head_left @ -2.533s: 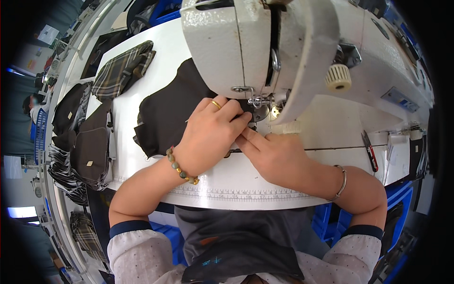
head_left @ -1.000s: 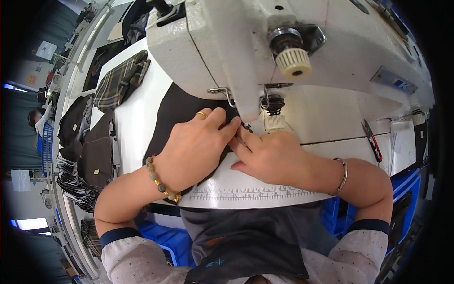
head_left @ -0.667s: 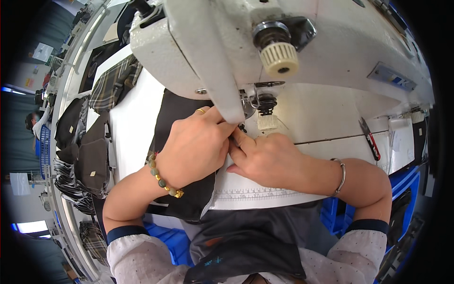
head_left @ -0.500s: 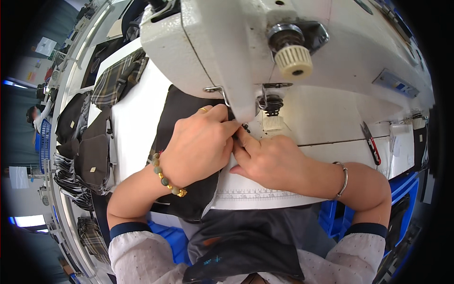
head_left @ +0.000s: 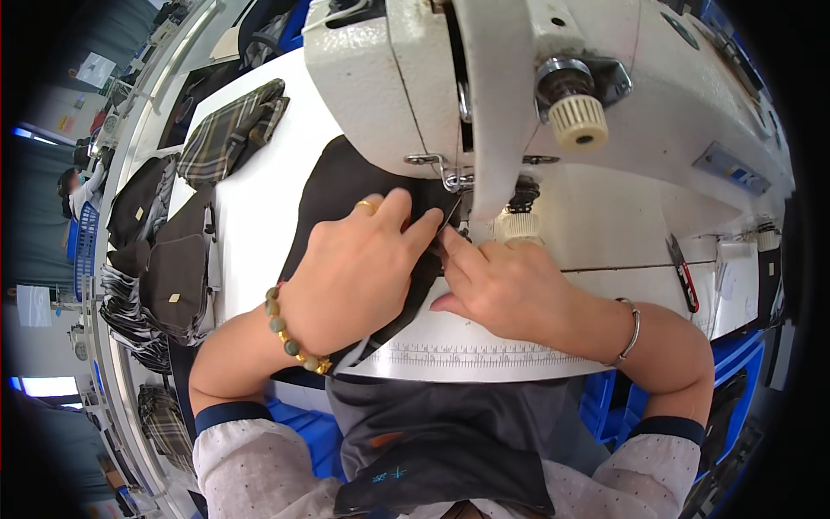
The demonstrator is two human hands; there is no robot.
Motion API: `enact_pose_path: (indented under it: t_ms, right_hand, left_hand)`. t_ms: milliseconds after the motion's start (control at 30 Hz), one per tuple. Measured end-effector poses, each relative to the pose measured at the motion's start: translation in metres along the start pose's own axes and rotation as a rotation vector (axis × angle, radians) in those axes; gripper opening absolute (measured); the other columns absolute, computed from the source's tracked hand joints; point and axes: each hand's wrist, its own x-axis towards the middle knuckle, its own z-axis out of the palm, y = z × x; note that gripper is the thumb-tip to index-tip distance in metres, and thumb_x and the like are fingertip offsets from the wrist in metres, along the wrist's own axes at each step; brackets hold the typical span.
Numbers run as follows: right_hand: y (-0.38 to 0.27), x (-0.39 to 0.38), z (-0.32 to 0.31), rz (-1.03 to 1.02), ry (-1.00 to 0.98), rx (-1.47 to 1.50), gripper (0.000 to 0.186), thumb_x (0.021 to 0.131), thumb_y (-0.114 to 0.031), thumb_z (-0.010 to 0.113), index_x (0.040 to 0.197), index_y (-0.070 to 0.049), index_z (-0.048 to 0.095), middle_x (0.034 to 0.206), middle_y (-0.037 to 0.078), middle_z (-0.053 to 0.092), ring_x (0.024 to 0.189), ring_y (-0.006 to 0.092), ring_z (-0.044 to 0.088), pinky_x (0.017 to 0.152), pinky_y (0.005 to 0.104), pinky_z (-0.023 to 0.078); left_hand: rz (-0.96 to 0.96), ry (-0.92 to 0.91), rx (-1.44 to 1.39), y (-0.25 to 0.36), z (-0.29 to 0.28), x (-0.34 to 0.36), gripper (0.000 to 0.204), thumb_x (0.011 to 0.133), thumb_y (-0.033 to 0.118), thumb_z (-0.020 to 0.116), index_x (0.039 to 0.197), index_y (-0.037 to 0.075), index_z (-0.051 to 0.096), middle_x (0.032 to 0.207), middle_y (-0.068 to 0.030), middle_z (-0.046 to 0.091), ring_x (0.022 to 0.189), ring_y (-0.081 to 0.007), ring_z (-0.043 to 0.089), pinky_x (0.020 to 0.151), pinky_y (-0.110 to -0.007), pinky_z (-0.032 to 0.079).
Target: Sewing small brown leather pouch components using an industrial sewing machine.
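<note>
A piece of dark brown fabric lies on the white sewing table, its far edge running under the head of a white sewing machine. My left hand rests on this fabric with bent fingers, gripping it close to the needle area. Just right of the needle area, my right hand has its fingers pinched at the fabric's edge, with the thumb tucked low. Both sets of fingertips nearly meet there. The machine head partly hides the needle and presser foot.
Stacked dark fabric pieces and folded plaid cloth are at the left. Red-handled thread snips lie at the right. A ruler strip runs along the table's front edge. Blue crates stand below. Another person sits far left.
The view has shifted, so the machine sits further right in it. My left fingers have spread slightly and the fabric has moved with the hands, its near part now mostly behind my left wrist.
</note>
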Motion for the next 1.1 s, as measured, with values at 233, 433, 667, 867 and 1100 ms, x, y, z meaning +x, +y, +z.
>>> enact_pose_path:
  t_ms: [233, 433, 667, 867, 1100]
  right_hand:
    - [-0.005, 0.002, 0.007, -0.069, 0.105, -0.144, 0.033, 0.080, -0.026, 0.073, 0.100, 0.000, 0.073, 0.106, 0.022, 0.071, 0.056, 0.0143, 0.058, 0.048, 0.0268, 0.047]
    - [-0.010, 0.002, 0.016, -0.139, 0.173, -0.226, 0.024, 0.075, -0.014, 0.067, 0.093, 0.002, 0.073, 0.091, 0.024, 0.072, 0.050, 0.0147, 0.055, 0.044, 0.0275, 0.043]
    - [-0.025, -0.004, 0.002, -0.151, 0.084, -0.207, 0.027, 0.071, -0.015, 0.063, 0.084, 0.007, 0.072, 0.088, 0.035, 0.070, 0.049, 0.0174, 0.059, 0.043, 0.0281, 0.046]
    - [-0.031, -0.008, 0.002, -0.161, 0.147, -0.163, 0.022, 0.072, -0.015, 0.063, 0.078, 0.005, 0.071, 0.088, 0.034, 0.070, 0.048, 0.0157, 0.057, 0.042, 0.0269, 0.044]
    - [-0.034, -0.009, 0.000, -0.159, 0.129, -0.168, 0.021, 0.071, -0.016, 0.064, 0.075, 0.004, 0.070, 0.089, 0.035, 0.071, 0.048, 0.0146, 0.058, 0.039, 0.0265, 0.042]
  left_hand:
    - [0.114, -0.223, -0.009, -0.009, -0.021, 0.005, 0.049, 0.080, 0.008, 0.061, 0.128, -0.001, 0.062, 0.072, -0.0103, 0.068, 0.061, -0.0278, 0.068, 0.051, -0.037, 0.050]
    - [0.201, -0.330, -0.037, -0.006, -0.035, 0.008, 0.053, 0.079, 0.008, 0.061, 0.131, -0.003, 0.061, 0.068, -0.0114, 0.067, 0.060, -0.0285, 0.067, 0.050, -0.038, 0.050]
    - [0.157, -0.313, 0.069, 0.020, -0.012, -0.006, 0.057, 0.082, 0.013, 0.058, 0.137, -0.003, 0.056, 0.077, -0.0074, 0.067, 0.062, -0.0266, 0.067, 0.053, -0.038, 0.049]
    - [0.065, -0.406, -0.228, 0.009, -0.003, -0.004, 0.062, 0.079, 0.009, 0.065, 0.139, -0.004, 0.053, 0.086, -0.0134, 0.070, 0.070, -0.0341, 0.067, 0.060, -0.042, 0.052]
    - [0.012, -0.377, -0.556, 0.000, 0.001, -0.007, 0.065, 0.081, 0.003, 0.065, 0.143, -0.005, 0.049, 0.093, -0.0241, 0.068, 0.077, -0.0405, 0.066, 0.068, -0.044, 0.053]
